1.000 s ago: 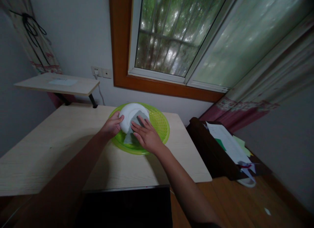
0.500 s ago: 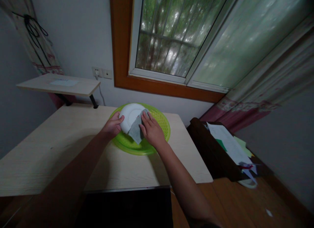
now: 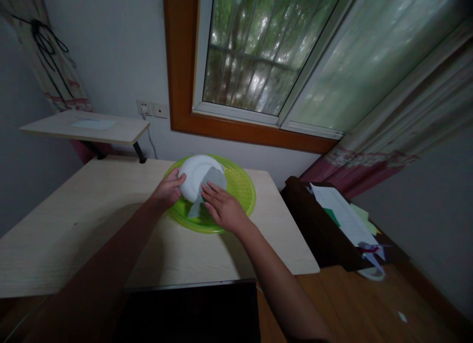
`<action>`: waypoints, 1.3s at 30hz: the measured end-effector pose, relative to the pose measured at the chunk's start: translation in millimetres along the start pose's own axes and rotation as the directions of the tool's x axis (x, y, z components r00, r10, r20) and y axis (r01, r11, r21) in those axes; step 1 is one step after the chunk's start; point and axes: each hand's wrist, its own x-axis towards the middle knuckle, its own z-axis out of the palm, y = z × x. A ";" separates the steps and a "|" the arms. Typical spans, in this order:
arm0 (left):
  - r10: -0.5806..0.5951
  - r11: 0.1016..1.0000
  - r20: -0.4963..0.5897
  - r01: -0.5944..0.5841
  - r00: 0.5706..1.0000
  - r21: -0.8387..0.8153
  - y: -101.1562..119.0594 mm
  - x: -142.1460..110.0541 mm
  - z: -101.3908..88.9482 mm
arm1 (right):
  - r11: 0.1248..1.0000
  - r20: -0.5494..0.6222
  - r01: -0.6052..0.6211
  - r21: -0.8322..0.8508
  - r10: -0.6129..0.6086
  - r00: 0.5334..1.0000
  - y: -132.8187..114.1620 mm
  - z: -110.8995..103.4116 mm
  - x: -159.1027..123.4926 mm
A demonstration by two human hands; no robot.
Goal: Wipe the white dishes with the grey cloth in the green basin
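My left hand [image 3: 169,188] grips the left edge of a white plate [image 3: 190,178], thumb on the side facing me. The plate is tilted, and a round ring shows on this face, which looks like its underside. Against the plate's right part my right hand [image 3: 223,207] presses a grey cloth [image 3: 214,177], its fingers nearly straight over it. A lower corner of the cloth hangs past the plate's edge. Both hands are above a bright green plastic basket [image 3: 244,190] with a perforated wall; its inside is partly hidden by the plate and hands.
The basket stands on a pale wooden table [image 3: 92,224] near the wall. A raised shelf [image 3: 121,131] with a paper on it is at the left rear. Right of the table, papers lie on a dark brown piece of furniture [image 3: 310,224]. A window [image 3: 273,62] is behind.
My right hand has slid left and down across the plate, and the cloth has shifted with it, its lower corner now further left. My left hand keeps its hold on the plate.
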 end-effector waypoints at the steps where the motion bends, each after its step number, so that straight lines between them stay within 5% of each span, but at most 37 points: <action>1: -0.001 1.000 0.002 0.001 1.000 0.002 0.3 -0.3 0.8 | 1.000 0.007 0.011 0.007 -0.011 1.000 -1.1 0.7 3.2; 14: -0.090 0.996 -0.014 0.090 0.996 0.026 -0.7 -1.3 -0.8 | 0.997 -0.071 -0.077 -0.004 0.077 0.995 6.5 12.8 35.9; 25: -0.003 1.000 -0.044 0.004 0.999 0.026 -2.6 1.6 -5.0 | 0.960 -0.135 -0.271 -0.076 0.260 0.956 15.7 8.3 7.3; 32: 0.017 0.999 -0.037 -0.016 0.999 0.032 -2.5 1.5 -5.9 | 0.980 -0.112 -0.193 -0.040 0.188 0.976 11.3 0.3 -18.1; 39: 0.024 1.000 -0.022 -0.024 0.999 -0.005 -2.0 3.2 -4.0 | 0.997 0.011 -0.075 -0.006 0.075 0.997 0.2 -1.9 -7.9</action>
